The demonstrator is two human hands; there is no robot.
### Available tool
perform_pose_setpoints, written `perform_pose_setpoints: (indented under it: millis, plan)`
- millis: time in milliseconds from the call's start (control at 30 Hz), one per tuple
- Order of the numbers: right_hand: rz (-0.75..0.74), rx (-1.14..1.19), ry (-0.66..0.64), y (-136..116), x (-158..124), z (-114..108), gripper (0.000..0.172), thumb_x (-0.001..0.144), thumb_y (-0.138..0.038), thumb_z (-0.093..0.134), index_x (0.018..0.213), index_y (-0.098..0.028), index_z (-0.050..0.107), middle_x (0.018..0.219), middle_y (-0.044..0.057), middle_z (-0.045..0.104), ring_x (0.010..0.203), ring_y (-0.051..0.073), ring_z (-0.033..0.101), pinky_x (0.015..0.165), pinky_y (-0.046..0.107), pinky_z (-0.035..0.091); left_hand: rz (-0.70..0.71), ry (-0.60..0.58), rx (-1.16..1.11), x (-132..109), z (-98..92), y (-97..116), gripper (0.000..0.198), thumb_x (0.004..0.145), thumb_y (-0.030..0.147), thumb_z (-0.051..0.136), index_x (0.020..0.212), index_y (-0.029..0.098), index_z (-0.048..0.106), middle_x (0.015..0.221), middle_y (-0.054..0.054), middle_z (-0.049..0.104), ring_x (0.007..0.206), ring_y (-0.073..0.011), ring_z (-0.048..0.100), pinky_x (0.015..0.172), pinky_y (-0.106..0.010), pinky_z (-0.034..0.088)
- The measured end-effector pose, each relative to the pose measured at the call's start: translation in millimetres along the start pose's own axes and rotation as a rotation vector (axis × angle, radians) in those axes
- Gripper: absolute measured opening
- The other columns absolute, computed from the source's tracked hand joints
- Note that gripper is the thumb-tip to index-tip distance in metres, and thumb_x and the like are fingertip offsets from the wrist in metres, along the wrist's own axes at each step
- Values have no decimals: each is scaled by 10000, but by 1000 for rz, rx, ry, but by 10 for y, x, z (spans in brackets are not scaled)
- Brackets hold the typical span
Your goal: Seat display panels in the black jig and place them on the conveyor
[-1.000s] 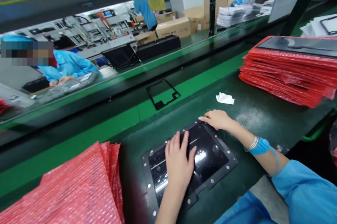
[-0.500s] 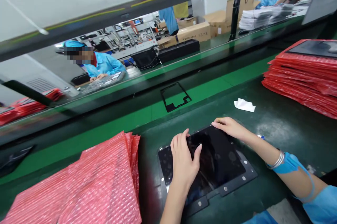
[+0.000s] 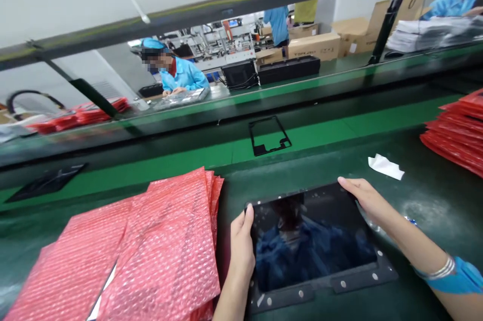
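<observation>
A glossy black screen panel (image 3: 313, 245) is tilted up towards me, its face full of reflections. Along its near edge runs a dark plate (image 3: 320, 288) with several round silver spots. My left hand (image 3: 242, 243) grips the panel's left edge, thumb on the front near the upper left corner. At the upper right corner, my right hand (image 3: 364, 197) holds it with the thumb on top; the other fingers are hidden behind. Left of the panel lies a pile of red bubble-wrap bags (image 3: 166, 240).
A thin black frame (image 3: 269, 151) lies on the green strip (image 3: 222, 160) beyond the panel. To the right are a crumpled white scrap (image 3: 385, 166) and stacked red bags (image 3: 458, 132). A flat black piece (image 3: 49, 182) lies far left. A co-worker (image 3: 183, 74) sits across the line.
My left hand has shifted from lying over the panel's face to gripping its left edge. The panel has tilted up towards me. The camera view has swung left.
</observation>
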State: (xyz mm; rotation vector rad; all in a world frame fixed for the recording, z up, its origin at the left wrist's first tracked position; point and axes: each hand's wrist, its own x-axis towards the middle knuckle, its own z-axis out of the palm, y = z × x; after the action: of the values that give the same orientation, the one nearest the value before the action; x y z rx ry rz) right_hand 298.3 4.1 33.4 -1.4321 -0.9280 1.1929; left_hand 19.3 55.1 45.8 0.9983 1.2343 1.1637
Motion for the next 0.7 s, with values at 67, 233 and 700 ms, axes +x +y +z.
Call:
perform_pose_setpoints:
  millis: [67,233,700]
  plan:
    - [23,-2,-53,-34,-52,-49,578,678,-755,680,781,-189,737,773,89,731,746,250,680,757,367,555,-10,40,-77,-11,25,17,582,503,708,805,639,153,697,667,-46,683,698,-216,635,739,-340,521]
    - [133,-78,-219,111,-349,-198,482,714,-617,745,967,-206,741,836,94,742,791,261,694,778,380,562,-23,162,-227,-1,18,80,570,475,672,833,671,146,737,709,-61,719,712,-216,655,776,-345,532]
    - [95,2,54,-165,-427,30,448,729,-656,717,664,-214,677,566,81,627,523,222,599,504,340,479,-234,-371,-348,-694,-206,27,539,721,556,784,1073,154,713,941,-128,752,683,-211,689,632,-295,528]
